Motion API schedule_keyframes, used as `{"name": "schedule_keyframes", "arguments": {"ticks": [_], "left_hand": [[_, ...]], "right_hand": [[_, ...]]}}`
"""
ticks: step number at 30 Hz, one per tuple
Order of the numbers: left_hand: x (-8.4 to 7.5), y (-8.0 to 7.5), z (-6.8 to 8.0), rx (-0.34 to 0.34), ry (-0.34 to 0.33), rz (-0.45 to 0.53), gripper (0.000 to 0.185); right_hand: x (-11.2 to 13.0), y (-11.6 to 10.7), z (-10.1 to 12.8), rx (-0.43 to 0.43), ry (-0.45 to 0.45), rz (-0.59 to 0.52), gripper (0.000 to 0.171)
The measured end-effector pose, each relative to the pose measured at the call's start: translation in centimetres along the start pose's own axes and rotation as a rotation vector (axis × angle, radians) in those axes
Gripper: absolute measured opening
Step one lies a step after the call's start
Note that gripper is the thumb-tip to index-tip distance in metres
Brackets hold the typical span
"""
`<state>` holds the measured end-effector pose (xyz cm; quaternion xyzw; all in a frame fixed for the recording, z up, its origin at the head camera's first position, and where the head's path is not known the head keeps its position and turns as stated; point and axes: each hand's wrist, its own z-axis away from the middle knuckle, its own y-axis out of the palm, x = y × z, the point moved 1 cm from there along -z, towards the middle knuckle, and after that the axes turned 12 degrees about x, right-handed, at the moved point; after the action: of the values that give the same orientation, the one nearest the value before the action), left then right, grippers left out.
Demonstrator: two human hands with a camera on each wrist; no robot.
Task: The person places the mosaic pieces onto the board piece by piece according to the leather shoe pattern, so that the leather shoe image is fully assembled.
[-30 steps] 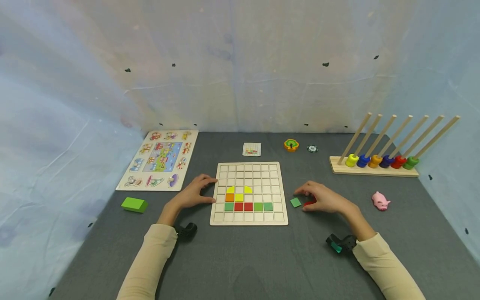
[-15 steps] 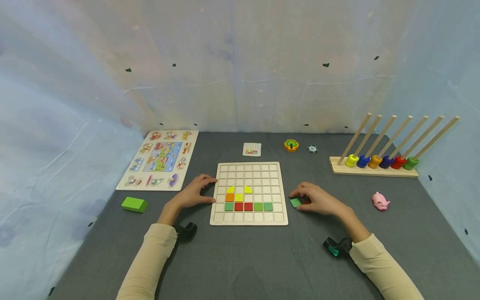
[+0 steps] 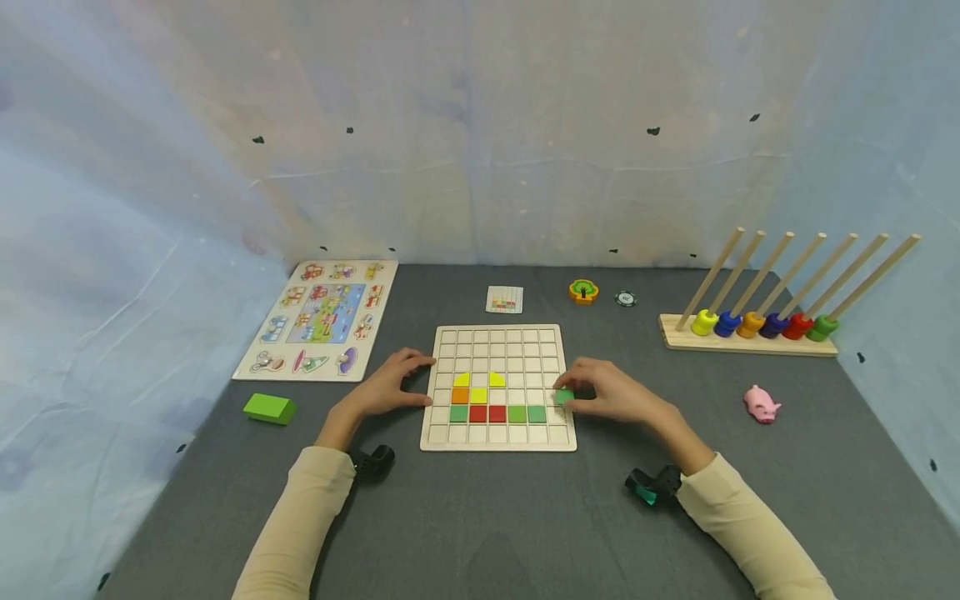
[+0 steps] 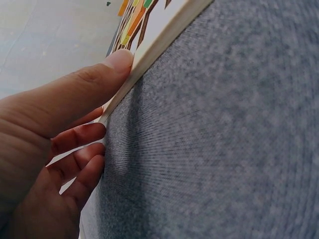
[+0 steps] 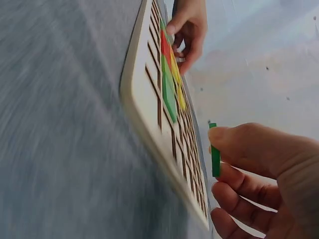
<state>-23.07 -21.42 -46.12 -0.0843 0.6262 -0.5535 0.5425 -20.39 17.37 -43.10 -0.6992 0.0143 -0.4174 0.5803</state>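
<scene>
A square wooden grid board [image 3: 497, 442] lies on the table in front of me. Red, green, orange and yellow pieces sit in its cells, among them a red tile [image 3: 477, 413] and a yellow tile [image 3: 477, 396]. On the board's left edge rest the thumb and fingertips of my left hand [image 3: 384, 387]; its thumb lies against the edge in the left wrist view. My right hand [image 3: 611, 393] pinches a green square tile [image 5: 215, 155] between thumb and fingertip. In the head view this tile overlaps the board's right side, and in the right wrist view it stands raised beside the board.
A picture puzzle [image 3: 318, 321] and a green block [image 3: 269, 408] lie at the left. Small grid cards [image 3: 504, 299], a toy tree [image 3: 582, 291] and a chip [image 3: 626, 298] are behind the board. Farther right are a peg stand [image 3: 750, 342] with coloured rings and a pink pig [image 3: 761, 404].
My right hand has taken hold of the green tile from the table right of the board and carried it left to the board's right side. My left hand stays put.
</scene>
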Motion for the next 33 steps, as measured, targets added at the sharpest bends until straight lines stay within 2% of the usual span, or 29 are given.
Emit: {"name": "schedule_keyframes", "arguments": {"ticks": [6, 12, 19, 26, 33], "left_hand": [[-0.1, -0.1, 0.0, -0.001, 0.007, -0.005, 0.071], [-0.1, 0.0, 0.0, 0.0, -0.012, -0.006, 0.07], [-0.1, 0.0, 0.0, -0.006, 0.008, -0.015, 0.071], [-0.1, -0.1, 0.1, -0.003, 0.028, -0.021, 0.069], [-0.1, -0.1, 0.0, 0.003, 0.017, -0.009, 0.07]], "right_hand": [[1.1, 0.8, -2.3, -0.004, -0.078, 0.011, 0.026], [2.0, 2.0, -4.5, -0.058, -0.084, 0.039, 0.024], [2.7, 3.4, -6.4, -0.102, -0.07, 0.044, 0.015], [3.0, 4.6, -7.7, -0.13, -0.061, 0.086, 0.01], [3.1, 4.6, -7.8, -0.12, -0.041, 0.094, 0.006]]}}
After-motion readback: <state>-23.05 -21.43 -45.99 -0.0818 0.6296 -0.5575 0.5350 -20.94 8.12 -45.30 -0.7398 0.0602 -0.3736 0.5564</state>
